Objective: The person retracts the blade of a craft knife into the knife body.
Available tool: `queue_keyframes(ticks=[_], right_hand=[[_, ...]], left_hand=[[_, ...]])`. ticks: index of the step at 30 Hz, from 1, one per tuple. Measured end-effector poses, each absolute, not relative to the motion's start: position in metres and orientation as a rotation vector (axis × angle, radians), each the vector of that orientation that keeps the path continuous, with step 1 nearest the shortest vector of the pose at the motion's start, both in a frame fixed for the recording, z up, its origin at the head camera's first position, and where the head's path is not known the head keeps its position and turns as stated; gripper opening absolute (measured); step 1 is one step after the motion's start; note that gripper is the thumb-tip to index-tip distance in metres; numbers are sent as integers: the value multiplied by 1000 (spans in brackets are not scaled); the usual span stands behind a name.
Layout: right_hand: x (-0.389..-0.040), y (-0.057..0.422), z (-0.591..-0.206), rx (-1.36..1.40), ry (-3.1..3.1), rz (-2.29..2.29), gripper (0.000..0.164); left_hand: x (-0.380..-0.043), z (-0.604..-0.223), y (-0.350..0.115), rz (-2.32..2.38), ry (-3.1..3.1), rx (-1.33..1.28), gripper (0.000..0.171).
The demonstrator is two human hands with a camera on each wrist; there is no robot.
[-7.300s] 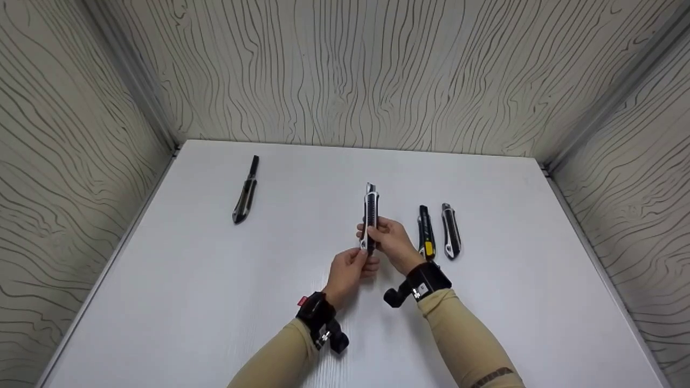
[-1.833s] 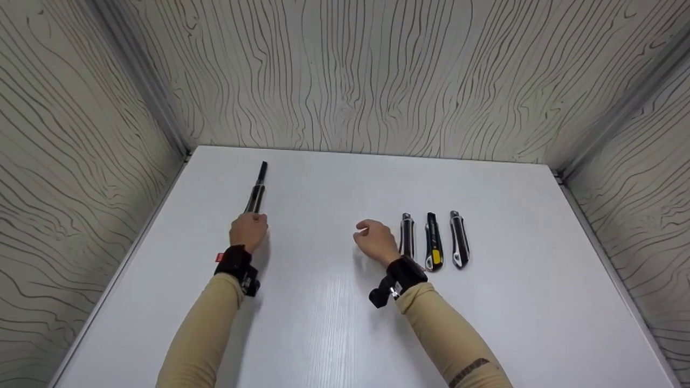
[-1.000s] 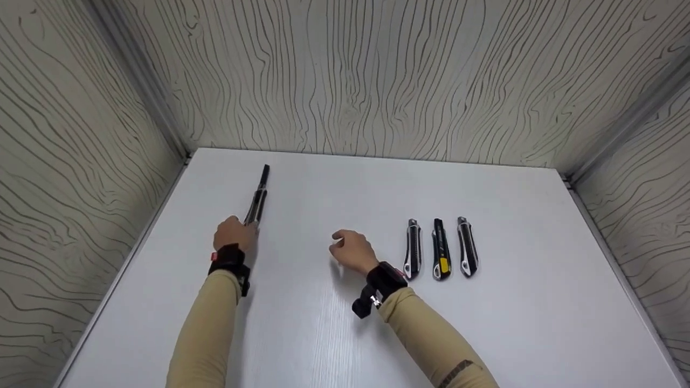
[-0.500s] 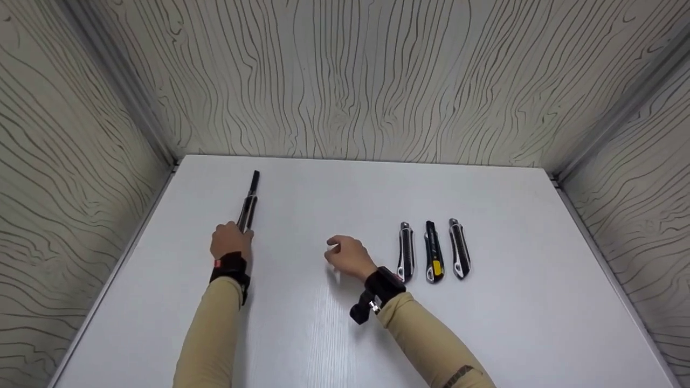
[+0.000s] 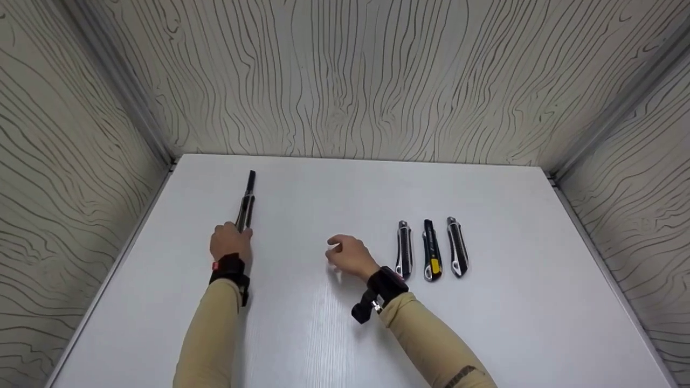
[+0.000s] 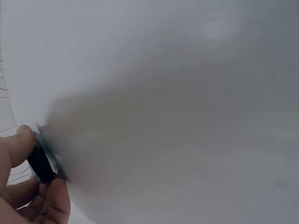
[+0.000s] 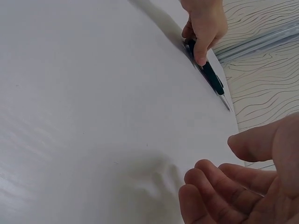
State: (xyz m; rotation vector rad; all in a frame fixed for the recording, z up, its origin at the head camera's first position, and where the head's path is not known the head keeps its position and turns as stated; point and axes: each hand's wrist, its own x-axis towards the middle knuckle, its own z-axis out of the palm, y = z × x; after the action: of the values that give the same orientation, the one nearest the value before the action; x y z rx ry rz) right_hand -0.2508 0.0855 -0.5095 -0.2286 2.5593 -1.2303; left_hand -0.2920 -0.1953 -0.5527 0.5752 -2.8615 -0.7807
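My left hand [image 5: 230, 241] grips the rear end of a dark and silver utility knife [image 5: 246, 213] at the left of the table. The knife's black blade [image 5: 252, 181] extends from its front and points toward the back wall. Thumb and fingers pinch the knife's dark butt [image 6: 41, 164] in the left wrist view. In the right wrist view the knife [image 7: 211, 77] lies low along the tabletop under that hand. My right hand [image 5: 351, 256] hovers over the middle of the table with loosely bent fingers [image 7: 219, 186] and holds nothing.
Three utility knives lie in a row right of my right hand: a black and silver one [image 5: 404, 249], one with a yellow slider [image 5: 432, 250] and another black and silver one [image 5: 457, 248]. Wood-patterned walls [image 5: 345, 81] border the white table [image 5: 323, 188].
Both hands held a utility knife mid-table at first; that knife now lies leftmost in the right-hand row. My left hand has moved to the left knife; my right hand has shifted left.
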Motion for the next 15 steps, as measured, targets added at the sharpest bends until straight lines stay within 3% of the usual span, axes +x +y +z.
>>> queue_keyframes(ticks=[15], right_hand=[[-252,100,-498,-150,2465,-1331,42]], left_hand=[[-283,-525,-176,-798,-2775,467,34]])
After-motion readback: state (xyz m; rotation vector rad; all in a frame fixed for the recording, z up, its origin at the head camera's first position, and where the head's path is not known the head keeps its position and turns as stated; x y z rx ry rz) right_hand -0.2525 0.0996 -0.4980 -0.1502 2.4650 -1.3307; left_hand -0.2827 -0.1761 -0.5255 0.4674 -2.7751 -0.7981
